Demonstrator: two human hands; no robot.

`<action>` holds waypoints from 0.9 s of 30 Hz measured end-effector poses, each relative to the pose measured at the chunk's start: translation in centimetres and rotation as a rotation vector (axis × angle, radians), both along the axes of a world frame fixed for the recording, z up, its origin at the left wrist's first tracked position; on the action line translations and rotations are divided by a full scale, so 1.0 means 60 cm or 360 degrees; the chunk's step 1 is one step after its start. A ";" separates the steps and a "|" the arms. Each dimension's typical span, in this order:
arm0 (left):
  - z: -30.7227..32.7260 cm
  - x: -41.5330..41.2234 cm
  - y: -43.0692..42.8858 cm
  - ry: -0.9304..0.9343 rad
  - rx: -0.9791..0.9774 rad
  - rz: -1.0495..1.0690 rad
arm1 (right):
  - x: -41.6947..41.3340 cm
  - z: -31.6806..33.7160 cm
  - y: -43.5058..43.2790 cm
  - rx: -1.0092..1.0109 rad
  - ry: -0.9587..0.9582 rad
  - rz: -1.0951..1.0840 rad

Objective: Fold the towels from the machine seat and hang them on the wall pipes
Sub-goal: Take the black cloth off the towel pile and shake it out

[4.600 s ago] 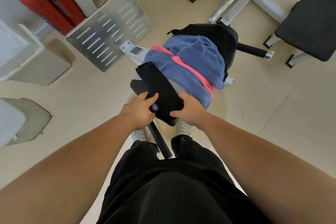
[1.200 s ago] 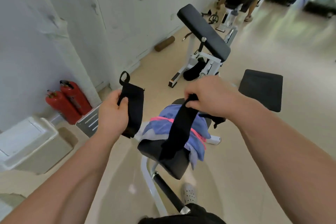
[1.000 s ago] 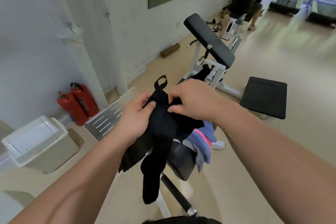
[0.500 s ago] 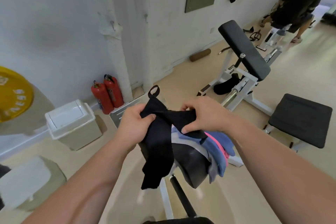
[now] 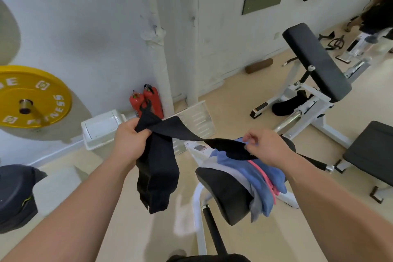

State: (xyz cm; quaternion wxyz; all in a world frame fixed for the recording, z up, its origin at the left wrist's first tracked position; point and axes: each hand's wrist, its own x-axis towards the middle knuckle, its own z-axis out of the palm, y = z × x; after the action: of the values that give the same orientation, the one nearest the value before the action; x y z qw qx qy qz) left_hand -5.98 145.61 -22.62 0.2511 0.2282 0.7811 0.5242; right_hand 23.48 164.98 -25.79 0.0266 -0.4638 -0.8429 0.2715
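A narrow black towel (image 5: 158,168) with a small hanging loop stretches in the air between my hands. My left hand (image 5: 127,142) grips its loop end, and a folded length hangs below that hand. My right hand (image 5: 268,148) pinches the other end above the machine seat (image 5: 223,189). A blue towel with a pink stripe (image 5: 265,173) lies piled on the black seat pad. White wall pipes (image 5: 158,49) run up the wall ahead, wrapped in white insulation.
Two red fire extinguishers (image 5: 146,100) stand at the pipe's foot beside a white bin (image 5: 102,127) and a slotted metal plate (image 5: 195,121). A yellow weight plate (image 5: 29,98) sits left. A white curl bench (image 5: 314,66) stands right. A person is at the far right.
The view has turned left toward the wall. My hands have drawn apart, stretching the black towel out between them; it was bunched together half a second ago.
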 end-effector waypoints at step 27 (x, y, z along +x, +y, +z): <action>-0.009 0.033 -0.054 0.0516 -0.0243 -0.0412 | -0.255 -0.070 -0.118 -0.2006 0.1867 -0.1565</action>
State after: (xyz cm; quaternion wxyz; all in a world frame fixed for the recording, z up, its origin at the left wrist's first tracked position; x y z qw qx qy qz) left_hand -4.01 142.40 -23.15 0.2039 0.3881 0.8129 0.3835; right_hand 8.18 157.92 -30.02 0.2977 -0.4835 -0.1115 0.8156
